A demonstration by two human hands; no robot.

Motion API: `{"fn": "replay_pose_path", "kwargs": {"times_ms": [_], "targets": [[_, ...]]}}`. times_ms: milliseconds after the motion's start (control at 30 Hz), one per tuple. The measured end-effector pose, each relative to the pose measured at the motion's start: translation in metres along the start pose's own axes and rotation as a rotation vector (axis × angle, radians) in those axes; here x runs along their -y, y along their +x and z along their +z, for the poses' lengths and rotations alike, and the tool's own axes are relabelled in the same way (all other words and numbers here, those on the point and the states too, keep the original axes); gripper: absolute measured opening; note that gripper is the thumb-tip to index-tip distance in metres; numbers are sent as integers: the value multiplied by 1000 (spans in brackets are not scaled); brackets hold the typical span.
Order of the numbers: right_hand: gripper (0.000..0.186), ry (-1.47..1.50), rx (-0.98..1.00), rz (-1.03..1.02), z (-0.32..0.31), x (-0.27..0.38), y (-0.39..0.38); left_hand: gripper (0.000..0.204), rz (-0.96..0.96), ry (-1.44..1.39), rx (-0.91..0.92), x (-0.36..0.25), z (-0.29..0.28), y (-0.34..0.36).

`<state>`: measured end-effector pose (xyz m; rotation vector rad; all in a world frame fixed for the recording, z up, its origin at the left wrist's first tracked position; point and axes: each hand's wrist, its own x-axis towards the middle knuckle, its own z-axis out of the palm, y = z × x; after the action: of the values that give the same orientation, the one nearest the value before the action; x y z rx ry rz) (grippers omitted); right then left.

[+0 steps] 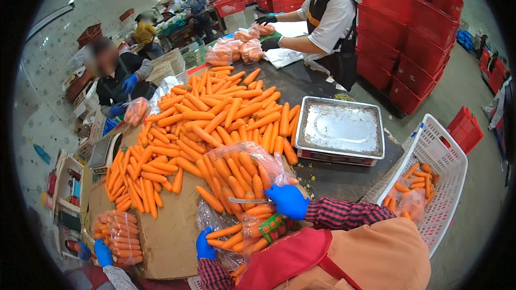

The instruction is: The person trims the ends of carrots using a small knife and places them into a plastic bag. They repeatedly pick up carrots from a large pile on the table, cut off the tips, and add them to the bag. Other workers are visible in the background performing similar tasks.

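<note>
In my blue-gloved right hand (pixel 288 201) is a knife (pixel 248 201), its narrow blade pointing left over the carrots. My left hand (pixel 205 244), also blue-gloved, is closed at the edge of a clear plastic bag (pixel 252 239) with several carrots inside and a green printed patch. Carrot tips stick out beside its fingers. Just beyond, another clear bag (pixel 269 164) lies partly over carrots. A large heap of loose carrots (pixel 209 118) spreads across the table ahead and to the left.
A metal-topped scale (pixel 339 126) stands right of the heap. A white basket (pixel 451 182) holds bagged carrots at my right. Co-workers stand at far left and beyond the table; another's gloved hand (pixel 103 252) is near a carrot bag (pixel 119 236). Red crates (pixel 408 32) rise behind.
</note>
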<state>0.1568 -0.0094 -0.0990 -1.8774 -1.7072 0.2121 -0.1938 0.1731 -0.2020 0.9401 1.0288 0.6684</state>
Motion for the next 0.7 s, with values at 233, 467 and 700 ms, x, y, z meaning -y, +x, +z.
{"fn": "replay_pose_path", "kwargs": {"times_ms": [233,467,700], "targets": [[17,247,-128,105,-17,-3,-11,24,242,-169,-81,-54,83,-20],[16,586,-348,288,-64,-24,-27,35,483,44,-30,-124,188,-28],[9,825,-323,662,-108,-44,-76,28,482,-70,126,-175,268,-69]]}}
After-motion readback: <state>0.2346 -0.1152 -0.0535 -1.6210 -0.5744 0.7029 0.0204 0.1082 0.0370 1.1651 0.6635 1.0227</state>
